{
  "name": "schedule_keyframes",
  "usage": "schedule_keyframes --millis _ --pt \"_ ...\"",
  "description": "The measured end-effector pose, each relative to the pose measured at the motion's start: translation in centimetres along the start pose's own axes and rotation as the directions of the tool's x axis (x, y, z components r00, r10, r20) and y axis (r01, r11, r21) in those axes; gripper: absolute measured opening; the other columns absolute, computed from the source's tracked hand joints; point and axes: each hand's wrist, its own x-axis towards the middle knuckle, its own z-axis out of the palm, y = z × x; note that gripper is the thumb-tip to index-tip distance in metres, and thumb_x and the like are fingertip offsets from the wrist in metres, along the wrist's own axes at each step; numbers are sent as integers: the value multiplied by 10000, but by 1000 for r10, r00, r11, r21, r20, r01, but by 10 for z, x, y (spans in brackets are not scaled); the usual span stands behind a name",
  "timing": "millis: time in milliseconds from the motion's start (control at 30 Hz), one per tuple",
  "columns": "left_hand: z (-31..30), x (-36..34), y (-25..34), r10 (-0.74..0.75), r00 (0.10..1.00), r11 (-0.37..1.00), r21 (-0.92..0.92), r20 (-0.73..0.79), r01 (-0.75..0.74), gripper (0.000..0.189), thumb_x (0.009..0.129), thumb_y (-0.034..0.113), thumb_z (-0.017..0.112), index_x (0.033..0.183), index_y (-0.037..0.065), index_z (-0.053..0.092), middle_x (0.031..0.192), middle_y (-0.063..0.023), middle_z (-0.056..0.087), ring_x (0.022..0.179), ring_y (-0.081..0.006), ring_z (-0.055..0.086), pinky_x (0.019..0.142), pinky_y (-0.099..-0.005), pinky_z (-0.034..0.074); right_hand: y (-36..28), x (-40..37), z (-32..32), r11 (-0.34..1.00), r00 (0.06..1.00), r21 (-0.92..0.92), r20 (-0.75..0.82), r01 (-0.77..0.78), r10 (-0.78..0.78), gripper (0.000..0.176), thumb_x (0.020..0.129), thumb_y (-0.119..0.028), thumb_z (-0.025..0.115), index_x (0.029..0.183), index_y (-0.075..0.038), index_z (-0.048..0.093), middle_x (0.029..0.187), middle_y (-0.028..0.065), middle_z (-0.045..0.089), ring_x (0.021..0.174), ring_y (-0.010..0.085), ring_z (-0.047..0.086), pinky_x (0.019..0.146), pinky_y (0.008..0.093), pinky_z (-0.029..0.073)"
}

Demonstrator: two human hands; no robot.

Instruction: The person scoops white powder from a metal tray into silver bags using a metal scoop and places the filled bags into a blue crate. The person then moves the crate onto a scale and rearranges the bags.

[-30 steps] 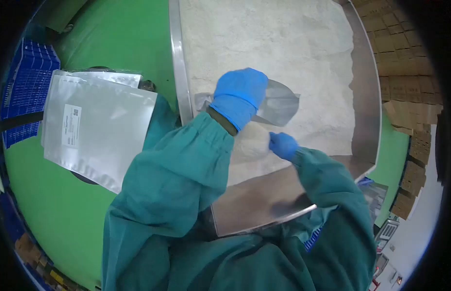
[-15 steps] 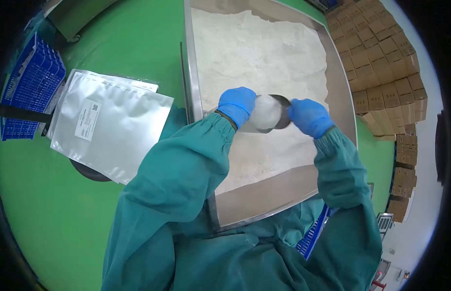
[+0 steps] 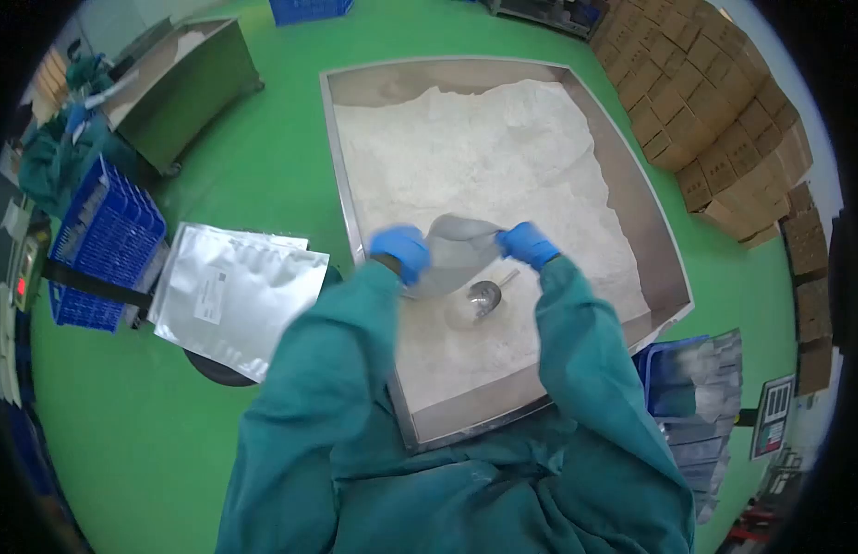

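Observation:
Over a large metal bin (image 3: 669, 231) of white powder (image 3: 475, 138), a grey bag (image 3: 459, 251) hangs between my two hands. My left hand (image 3: 399, 251), gloved in blue and slightly blurred, is closed on the bag's left side. The fingers of my right hand (image 3: 529, 245) pinch its upper right edge. Just below the bag, a metal scoop (image 3: 485, 295) rests on the powder, its handle pointing up and right. How much the bag holds is hidden.
Silver pouches (image 3: 240, 286) with a label lie stacked to the left, beside a blue basket (image 3: 110, 245). Bags (image 3: 715, 406) fill a blue crate at right, near a display (image 3: 773, 415). Cardboard boxes (image 3: 715, 120) are piled at far right. A co-worker (image 3: 73, 152) is by another bin (image 3: 189, 92).
My right hand has let go of the scoop, now on the powder, and grips the bag's edge. Both hands appear lower and further left. The view has tilted up, showing more of the room.

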Motion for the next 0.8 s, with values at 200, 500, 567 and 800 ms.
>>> schedule_keyframes --millis 200,500,567,800 --pt "-96 -104 105 -156 985 980 -137 -75 144 325 763 324 486 714 42 640 711 -150 609 688 -341 581 633 -435 460 -37 -166 -84 962 996 -261 40 83 -75 321 721 -229 516 474 -41 600 442 64 527 450 151 495 475 284 414" --pt "-45 -185 206 132 990 955 -259 -54 -142 398 782 373 461 618 51 629 653 -153 597 607 -315 574 596 -416 458 36 -286 -97 774 960 -569 142 278 -241 371 723 -320 449 463 -113 614 530 112 567 567 265 564 605 351 453" --pt "-89 -166 201 157 979 896 -436 134 -84 399 787 357 477 574 50 616 562 -143 570 482 -265 546 515 -385 444 37 -298 -116 841 957 -473 18 263 -289 407 752 -364 485 486 -84 612 489 105 542 565 271 560 618 351 449" --pt "-194 -114 203 482 808 787 -237 -338 -569 299 823 240 462 620 49 570 594 -145 539 571 -310 499 541 -409 399 -43 -370 -128 468 610 -693 -50 549 -791 335 698 -386 666 821 -76 633 973 161 568 904 313 541 777 370 432"
